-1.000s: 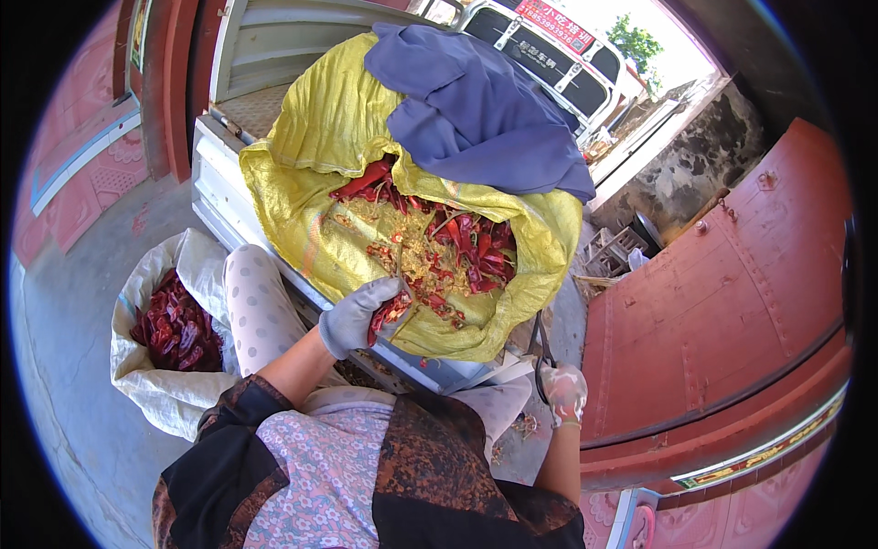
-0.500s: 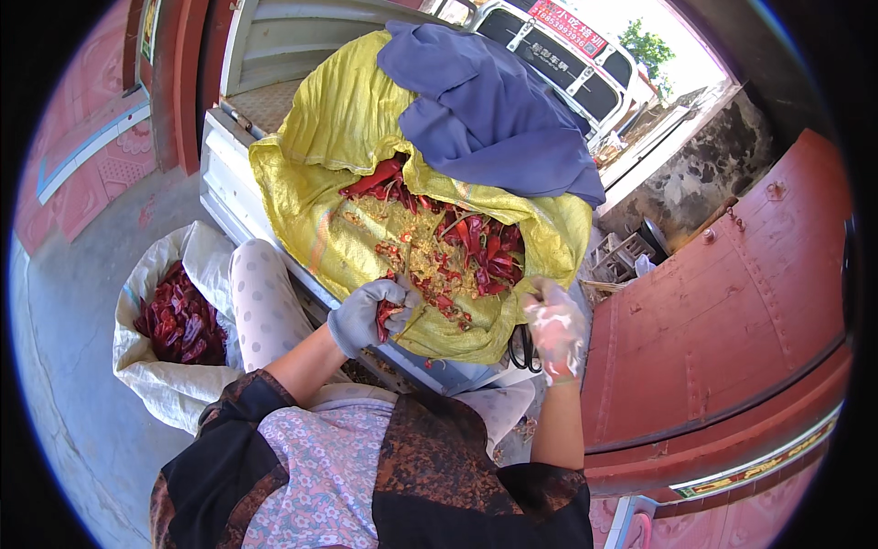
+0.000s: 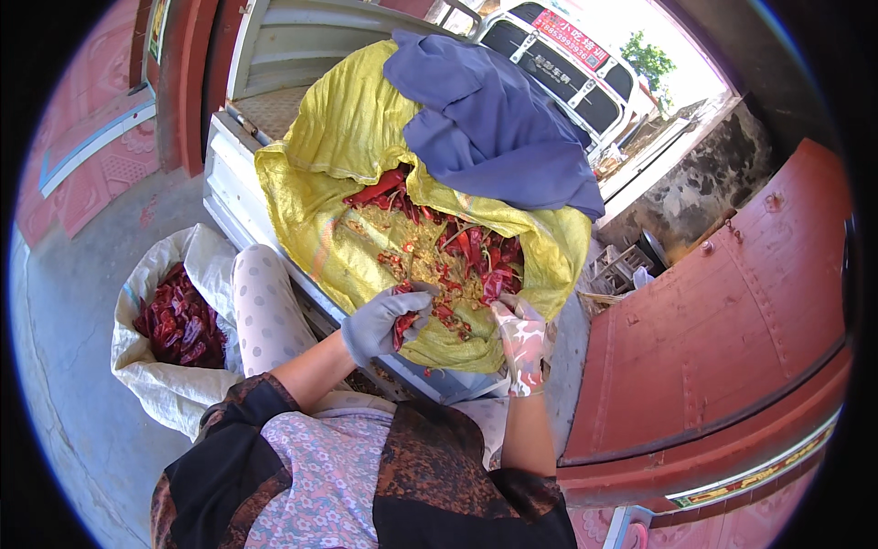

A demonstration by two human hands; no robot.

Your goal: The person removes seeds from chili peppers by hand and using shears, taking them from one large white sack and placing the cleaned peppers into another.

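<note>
My left hand (image 3: pixel 380 325), in a grey glove, is closed around red dried chilli (image 3: pixel 402 325) at the front of an open yellow woven sack (image 3: pixel 338 265). My right hand (image 3: pixel 519 334), in a pink camouflage glove, pinches at a red chilli (image 3: pixel 496 282) on the sack's right side; a dark object behind that hand is mostly hidden. Inside the sack lie red chillies (image 3: pixel 471 247) and pale seeds (image 3: pixel 416 261). A blue-purple cloth (image 3: pixel 485 137) covers its back part.
The sack rests on a white metal truck bed (image 3: pixel 229 178). A white sack (image 3: pixel 151 384) of darker chillies stands at left beside my dotted-trouser leg (image 3: pixel 265 311). A red metal door (image 3: pixel 695 348) is at right, with a stacked grey clutter (image 3: pixel 615 270) beyond it.
My right hand has risen from beside the truck bed, where it had black looped handles, to the chillies in the yellow sack. My left hand has shifted slightly right, still holding chilli.
</note>
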